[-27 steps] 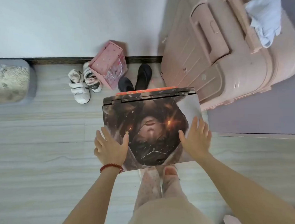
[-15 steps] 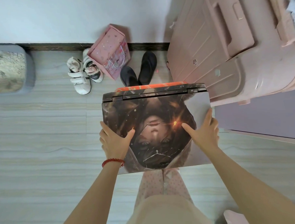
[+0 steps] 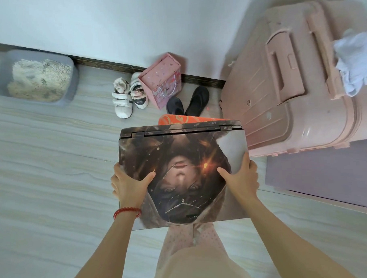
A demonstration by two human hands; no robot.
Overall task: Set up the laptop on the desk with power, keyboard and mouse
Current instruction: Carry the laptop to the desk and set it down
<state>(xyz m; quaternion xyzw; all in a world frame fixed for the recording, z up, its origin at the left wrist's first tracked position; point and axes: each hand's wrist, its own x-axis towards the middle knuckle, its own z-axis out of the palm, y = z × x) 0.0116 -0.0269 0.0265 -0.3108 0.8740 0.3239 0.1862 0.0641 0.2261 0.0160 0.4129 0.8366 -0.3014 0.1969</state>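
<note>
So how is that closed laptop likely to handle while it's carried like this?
Probably rigid: the laptop stays flat, held only at its sides. Likely fairly heavy, since the left hand and right hand both grip it. Its glossy printed lid may be slippery.

My one head camera looks steeply down from above, close over my left hand (image 3: 129, 186) and right hand (image 3: 242, 179), with floor (image 3: 43, 187) below them and wall (image 3: 110, 26) beyond their fingertips.
</note>
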